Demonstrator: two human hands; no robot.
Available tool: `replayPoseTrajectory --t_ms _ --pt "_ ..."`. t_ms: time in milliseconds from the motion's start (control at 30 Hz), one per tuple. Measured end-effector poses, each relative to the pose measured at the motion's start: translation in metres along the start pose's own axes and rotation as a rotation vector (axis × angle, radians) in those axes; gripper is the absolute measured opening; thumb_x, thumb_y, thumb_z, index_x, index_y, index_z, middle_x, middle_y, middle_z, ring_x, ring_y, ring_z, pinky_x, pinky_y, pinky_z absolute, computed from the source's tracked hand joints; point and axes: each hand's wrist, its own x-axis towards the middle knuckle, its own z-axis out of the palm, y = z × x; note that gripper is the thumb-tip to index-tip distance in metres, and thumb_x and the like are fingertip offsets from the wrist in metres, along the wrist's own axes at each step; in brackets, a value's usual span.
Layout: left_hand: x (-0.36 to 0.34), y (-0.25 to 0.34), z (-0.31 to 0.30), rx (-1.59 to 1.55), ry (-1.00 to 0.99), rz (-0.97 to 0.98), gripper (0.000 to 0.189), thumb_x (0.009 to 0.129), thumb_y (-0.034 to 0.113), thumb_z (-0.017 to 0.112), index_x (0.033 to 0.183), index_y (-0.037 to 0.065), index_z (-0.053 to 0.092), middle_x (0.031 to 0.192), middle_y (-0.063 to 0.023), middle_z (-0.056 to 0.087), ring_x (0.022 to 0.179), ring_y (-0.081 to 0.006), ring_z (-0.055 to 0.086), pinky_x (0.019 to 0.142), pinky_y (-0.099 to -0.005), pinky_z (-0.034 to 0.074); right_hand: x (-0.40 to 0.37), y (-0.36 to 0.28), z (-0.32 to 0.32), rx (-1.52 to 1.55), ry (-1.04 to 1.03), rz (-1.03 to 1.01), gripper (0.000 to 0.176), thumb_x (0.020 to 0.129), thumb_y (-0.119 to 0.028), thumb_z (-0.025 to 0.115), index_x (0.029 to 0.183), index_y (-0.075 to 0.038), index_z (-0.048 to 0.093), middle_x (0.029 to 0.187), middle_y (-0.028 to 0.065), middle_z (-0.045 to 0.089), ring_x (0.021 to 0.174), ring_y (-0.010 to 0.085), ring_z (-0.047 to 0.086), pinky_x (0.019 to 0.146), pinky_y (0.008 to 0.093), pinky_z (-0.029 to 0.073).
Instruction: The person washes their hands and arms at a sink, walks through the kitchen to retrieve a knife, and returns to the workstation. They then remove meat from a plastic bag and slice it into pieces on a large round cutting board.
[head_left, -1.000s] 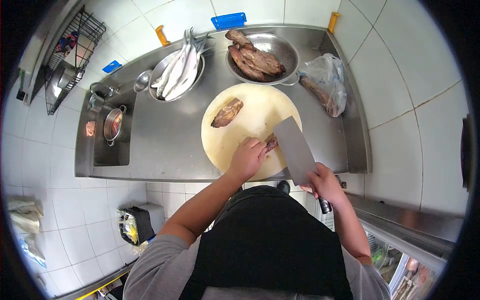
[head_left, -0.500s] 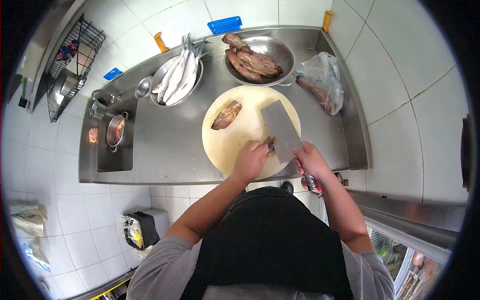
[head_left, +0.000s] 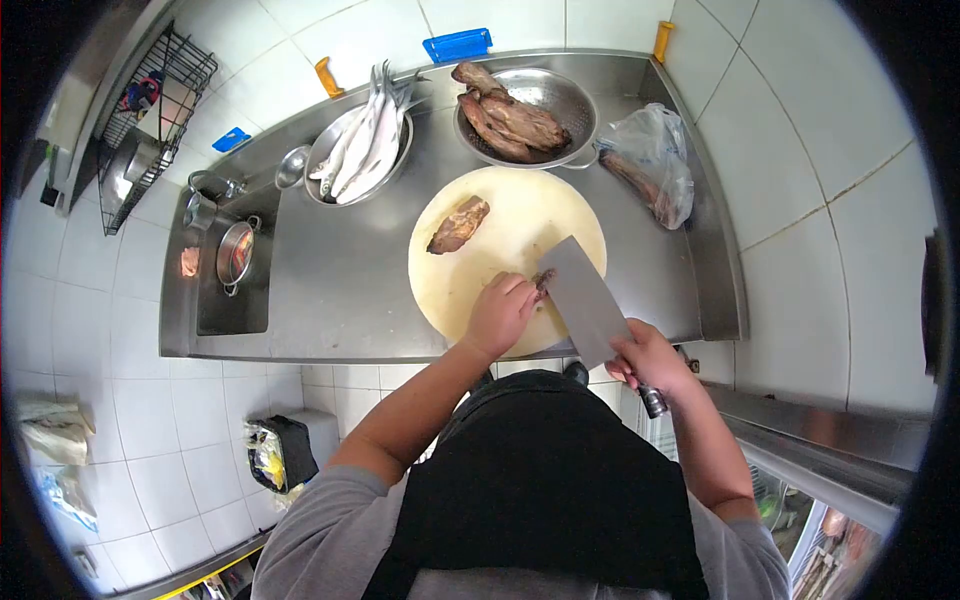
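Two hands share the work: the left hand [head_left: 503, 307], fingers curled, holds a small dark meat piece [head_left: 543, 283], while the right hand [head_left: 648, 357] grips the cleaver [head_left: 588, 298] near the base of its blade. Careful cutting here probably calls for left fingertips tucked back, the piece steadied flat, and a straight, controlled stroke. The piece lies at the left fingertips, between that hand and the blade; whether the blade touches it is unclear. Beneath is the round cutting board [head_left: 545, 205], with a larger meat chunk [head_left: 459, 225] beyond the left hand. Farther out on the metal table [head_left: 335, 270], a colander [head_left: 558, 92] holds dark meat strips [head_left: 515, 125].
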Motion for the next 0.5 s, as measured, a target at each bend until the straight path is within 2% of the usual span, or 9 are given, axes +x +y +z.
replayPoseTrajectory --t_ms 100,200,300,400,500 --pt "-0.001 0.000 -0.003 0.009 -0.031 0.013 0.008 0.083 0.009 0.068 0.088 0.002 0.066 0.089 -0.0121 0.063 0.085 -0.0324 0.059 0.076 -0.0421 0.049 0.023 0.005 0.009 0.047 -0.043 -0.055 0.014 0.099 -0.015 0.049 0.099 -0.001 0.050 0.058 0.0002 0.047 0.040 0.0103 0.044 0.039 0.0258 0.039" --pt "-0.002 0.000 -0.002 -0.019 0.013 0.024 0.009 0.083 0.009 0.068 0.089 0.002 0.067 0.091 -0.0120 0.064 0.086 -0.0323 0.060 0.077 -0.0418 0.049 0.032 -0.011 0.017 -0.026 -0.003 -0.019 0.015 0.097 -0.014 0.050 0.100 0.001 0.053 0.059 0.0014 0.049 0.041 0.0130 0.047 0.041 0.0292 0.040" --pt "-0.004 0.002 -0.005 -0.011 0.009 0.028 0.009 0.083 0.009 0.068 0.090 0.003 0.067 0.088 -0.0115 0.063 0.086 -0.0319 0.060 0.078 -0.0412 0.049 0.037 -0.023 0.023 0.018 -0.023 -0.020 0.015 0.098 -0.015 0.050 0.100 -0.001 0.053 0.059 0.0011 0.049 0.041 0.0129 0.047 0.041 0.0288 0.040" --pt "-0.002 0.003 -0.004 -0.015 0.029 -0.007 0.013 0.082 0.010 0.070 0.093 0.003 0.067 0.091 -0.0121 0.062 0.088 -0.0324 0.059 0.078 -0.0417 0.049 0.040 -0.032 0.032 0.015 0.018 0.000 0.016 0.098 -0.016 0.049 0.101 -0.001 0.053 0.059 0.0006 0.049 0.041 0.0127 0.047 0.040 0.0285 0.040" --pt "0.003 0.003 0.003 -0.064 0.171 -0.141 0.016 0.080 0.011 0.072 0.092 0.004 0.065 0.095 -0.0133 0.061 0.091 -0.0335 0.058 0.079 -0.0428 0.049 0.042 -0.028 0.033 0.004 0.018 -0.036 0.016 0.099 -0.017 0.050 0.101 -0.002 0.052 0.059 0.0004 0.048 0.041 0.0128 0.047 0.040 0.0286 0.040"
